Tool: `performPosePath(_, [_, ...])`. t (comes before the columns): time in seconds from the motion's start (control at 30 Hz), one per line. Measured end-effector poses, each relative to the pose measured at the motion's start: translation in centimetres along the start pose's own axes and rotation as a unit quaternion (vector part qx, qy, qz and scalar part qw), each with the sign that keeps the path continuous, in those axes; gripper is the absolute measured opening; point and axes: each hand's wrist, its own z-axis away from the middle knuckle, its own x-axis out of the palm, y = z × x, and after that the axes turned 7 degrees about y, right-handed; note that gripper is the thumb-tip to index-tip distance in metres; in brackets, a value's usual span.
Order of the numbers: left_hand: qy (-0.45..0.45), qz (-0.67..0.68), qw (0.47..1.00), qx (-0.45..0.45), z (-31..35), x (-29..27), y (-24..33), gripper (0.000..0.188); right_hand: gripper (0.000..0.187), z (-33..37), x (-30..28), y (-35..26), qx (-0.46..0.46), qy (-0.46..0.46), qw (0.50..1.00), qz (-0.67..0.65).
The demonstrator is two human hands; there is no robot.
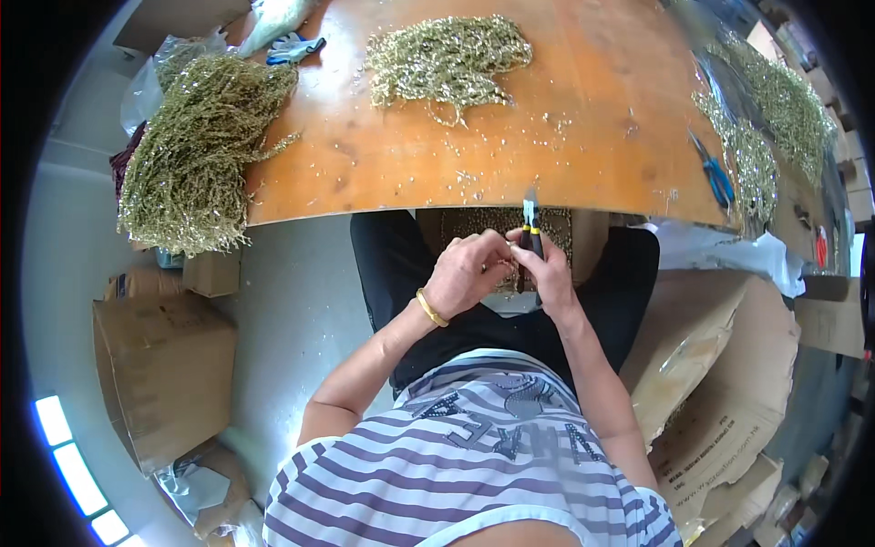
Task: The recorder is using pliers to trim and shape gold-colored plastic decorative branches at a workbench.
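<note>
My right hand [549, 273] is closed around a pair of pliers [531, 219] with black and yellow handles, jaws pointing up toward the table edge. Close beside it, my left hand [469, 272], with a gold bangle [431, 308] at the wrist, has its fingers pinched together. Whatever lies in that pinch is too small to make out. Both hands are over my lap, just short of the table. Beneath them, between my knees, an open cardboard box [591, 239] has many small gold-brown bits in it.
On the wooden table [583, 118] lie a pile of glittery gold strands [447, 64], a larger bundle [205, 150] hanging over the left edge, and blue-handled pliers [715, 173] at the right. A glove [294, 48] lies at the back. Cardboard boxes [169, 374] stand at left; torn cardboard [729, 365] at right.
</note>
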Motion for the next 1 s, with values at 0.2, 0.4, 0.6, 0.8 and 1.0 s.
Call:
performPosePath(0.2, [0.05, -0.056, 0.997, 0.01, 2.0, 0.0, 0.3, 0.018, 0.019, 1.9, -1.0, 0.3, 0.075, -0.049, 0.995, -0.049])
performPosePath(0.4, [0.033, 0.096, 0.995, 0.006, 2.8, 0.2, -0.3, 0.026, 0.029, 3.3, -0.6, 0.2, -0.056, -0.117, 0.991, 0.005])
performPosePath(0.6, [-0.106, 0.41, 0.878, -0.222, 1.6, -1.2, -1.4, 0.024, 0.03, 2.8, -0.8, -0.3, -0.012, -0.145, 0.988, -0.059])
performPosePath(0.8, [-0.134, 0.396, 0.866, -0.274, 1.3, -1.8, -1.8, 0.02, 0.028, 2.8, -0.7, -1.1, 0.047, -0.118, 0.989, -0.08])
performPosePath(1.0, [-0.176, 0.361, 0.875, -0.272, 1.3, -1.9, -1.5, 0.02, 0.027, 2.8, -0.7, -0.4, 0.08, -0.109, 0.988, -0.072])
